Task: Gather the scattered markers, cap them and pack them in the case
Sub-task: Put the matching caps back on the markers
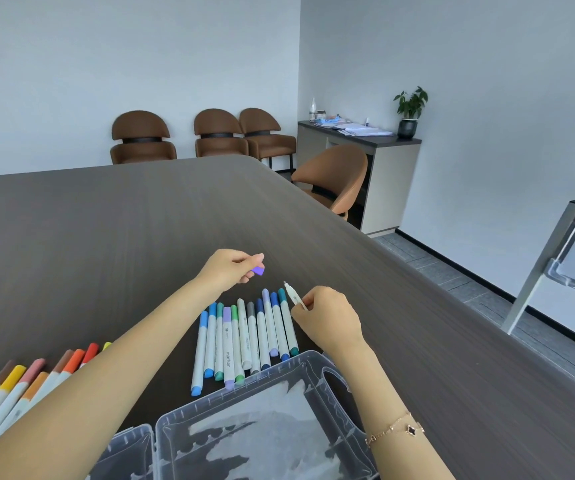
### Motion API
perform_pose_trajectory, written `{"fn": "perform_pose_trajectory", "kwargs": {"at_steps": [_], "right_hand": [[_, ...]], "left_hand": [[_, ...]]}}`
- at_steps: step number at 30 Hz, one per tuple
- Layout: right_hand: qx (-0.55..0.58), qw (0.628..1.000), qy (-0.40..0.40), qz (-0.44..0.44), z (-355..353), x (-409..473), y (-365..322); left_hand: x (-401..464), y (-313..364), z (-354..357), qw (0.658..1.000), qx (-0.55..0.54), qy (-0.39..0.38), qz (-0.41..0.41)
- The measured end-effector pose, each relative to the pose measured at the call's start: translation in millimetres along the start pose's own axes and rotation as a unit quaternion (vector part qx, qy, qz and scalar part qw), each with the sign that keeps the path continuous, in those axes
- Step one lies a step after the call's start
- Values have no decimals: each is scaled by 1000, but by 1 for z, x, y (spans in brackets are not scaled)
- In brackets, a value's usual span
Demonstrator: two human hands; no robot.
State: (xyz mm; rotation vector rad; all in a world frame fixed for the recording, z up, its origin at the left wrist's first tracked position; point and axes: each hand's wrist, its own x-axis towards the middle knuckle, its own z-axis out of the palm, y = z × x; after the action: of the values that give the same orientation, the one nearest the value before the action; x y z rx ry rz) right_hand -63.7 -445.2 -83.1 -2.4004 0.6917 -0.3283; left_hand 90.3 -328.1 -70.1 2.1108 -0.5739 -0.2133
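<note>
My left hand [232,268] pinches a purple cap [259,270] between thumb and fingertips, raised above the bench [140,230], while my right hand [327,318] curls around an uncapped marker [292,295], its bare tip angled up toward the cap, so the two are lined up, I judge, to be pushed together. Just below them, a row of blue, green and purple markers [244,341] lies side by side, capped and sorted for packing. A second group in warm colours [19,379] lies at far left. The clear plastic case [262,427] sits open nearest me, no markers in it yet.
</note>
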Motion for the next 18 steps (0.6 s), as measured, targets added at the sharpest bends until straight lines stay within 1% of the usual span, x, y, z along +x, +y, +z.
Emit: {"fn": "perform_pose_trajectory", "kwargs": {"at_steps": [2,4,6,9,15,18], "right_hand": [[8,1000,0,-17,1,-1,-3],[13,999,2,-30,1,-3,-5],[14,999,-2,-43,-1,-4,-6],[7,998,-8,-57,-2,-6,-8],[-15,998,-2,-64,5,-4,-7],[-20,998,-2,-64,7,-3,-7]], "left_hand": [[-1,0,1,998,-57,-16,-32],[-2,0,2,995,-75,-45,-47],[-2,-1,3,995,-64,-55,-43],[-2,0,6,997,-42,-41,-41],[-4,1,9,997,-44,-57,-34],[-5,-1,7,998,-3,-61,-21]]}}
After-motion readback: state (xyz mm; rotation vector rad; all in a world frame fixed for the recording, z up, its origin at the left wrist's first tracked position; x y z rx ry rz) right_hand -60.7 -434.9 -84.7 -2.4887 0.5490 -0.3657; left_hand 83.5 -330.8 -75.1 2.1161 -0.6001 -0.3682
